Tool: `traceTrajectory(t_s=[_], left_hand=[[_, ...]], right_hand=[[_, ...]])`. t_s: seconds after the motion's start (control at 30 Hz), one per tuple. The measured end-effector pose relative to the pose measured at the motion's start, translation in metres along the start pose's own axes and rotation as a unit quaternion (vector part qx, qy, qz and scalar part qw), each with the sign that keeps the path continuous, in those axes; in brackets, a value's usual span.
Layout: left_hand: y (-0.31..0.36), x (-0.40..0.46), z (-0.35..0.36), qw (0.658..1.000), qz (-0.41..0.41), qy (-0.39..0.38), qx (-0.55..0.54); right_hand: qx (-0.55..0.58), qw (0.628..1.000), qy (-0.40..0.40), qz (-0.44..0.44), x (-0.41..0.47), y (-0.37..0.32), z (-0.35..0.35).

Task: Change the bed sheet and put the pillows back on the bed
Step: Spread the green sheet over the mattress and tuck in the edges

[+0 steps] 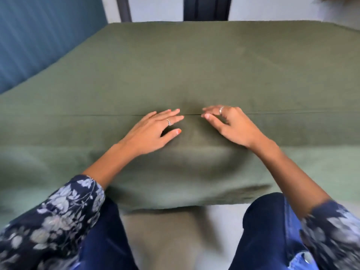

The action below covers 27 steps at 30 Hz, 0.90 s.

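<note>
An olive-green bed sheet (194, 65) covers the whole bed (29, 191), lying mostly smooth, with a straight crease line (292, 113) running across it and soft folds bunched near the front edge. A blue ribbed headboard (39, 36) borders the left side; pale wall and a dark door frame (206, 8) stand beyond the far edge. The left hand (155, 127) rests flat, fingers straight, on the sheet. The right hand (228, 123) sits just beside it on the crease, fingers bent, fingertips on the cloth. Pale floor (224, 230) shows between the knees.

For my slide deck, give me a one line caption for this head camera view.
Left hand and right hand smooth a green bed sheet along its crease.
</note>
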State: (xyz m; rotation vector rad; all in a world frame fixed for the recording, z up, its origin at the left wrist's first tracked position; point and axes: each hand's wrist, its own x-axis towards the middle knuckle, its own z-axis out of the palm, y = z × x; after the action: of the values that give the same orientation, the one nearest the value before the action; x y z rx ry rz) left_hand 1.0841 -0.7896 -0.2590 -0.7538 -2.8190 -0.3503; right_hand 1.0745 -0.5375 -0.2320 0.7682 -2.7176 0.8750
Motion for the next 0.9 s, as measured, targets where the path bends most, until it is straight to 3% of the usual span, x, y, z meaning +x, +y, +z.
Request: traceTrajectory(t_s=[0.07, 0.2, 0.3, 0.37, 0.43, 0.53, 0.63, 0.7, 0.8, 0.9], left_hand=[[-0.014, -0.019, 0.005, 0.997, -0.077, -0.012, 0.023], [-0.018, -0.062, 0.012, 0.995, -0.096, 0.027, 0.027], [-0.035, -0.097, 0.007, 0.972, -0.179, 0.133, -0.08], [-0.063, -0.126, 0.002, 0.903, -0.29, 0.284, -0.142], [-0.098, -0.153, -0.008, 0.809, -0.416, 0.384, -0.155], [-0.153, -0.197, -0.023, 0.669, -0.573, 0.44, -0.177], [-0.203, -0.225, -0.036, 0.525, -0.645, 0.504, -0.233], [-0.233, -0.236, -0.041, 0.457, -0.681, 0.523, -0.233], [-0.269, -0.247, -0.041, 0.446, -0.708, 0.51, -0.196], [-0.302, -0.262, -0.039, 0.484, -0.725, 0.465, -0.154]], right_hand=[[-0.016, 0.998, -0.06, -0.022, 0.034, -0.017, 0.026], [-0.099, 0.983, -0.147, -0.051, 0.059, -0.049, 0.085], [-0.098, 0.976, -0.154, -0.121, 0.053, -0.071, 0.106], [-0.064, 0.971, -0.161, -0.165, 0.051, -0.091, 0.112], [-0.062, 0.963, -0.166, -0.204, 0.056, -0.11, 0.121], [-0.068, 0.949, -0.174, -0.255, 0.071, -0.149, 0.148], [-0.078, 0.937, -0.181, -0.289, 0.093, -0.191, 0.183], [-0.088, 0.931, -0.19, -0.3, 0.109, -0.216, 0.204], [-0.1, 0.927, -0.192, -0.306, 0.127, -0.244, 0.231], [-0.103, 0.923, -0.196, -0.315, 0.13, -0.251, 0.255]])
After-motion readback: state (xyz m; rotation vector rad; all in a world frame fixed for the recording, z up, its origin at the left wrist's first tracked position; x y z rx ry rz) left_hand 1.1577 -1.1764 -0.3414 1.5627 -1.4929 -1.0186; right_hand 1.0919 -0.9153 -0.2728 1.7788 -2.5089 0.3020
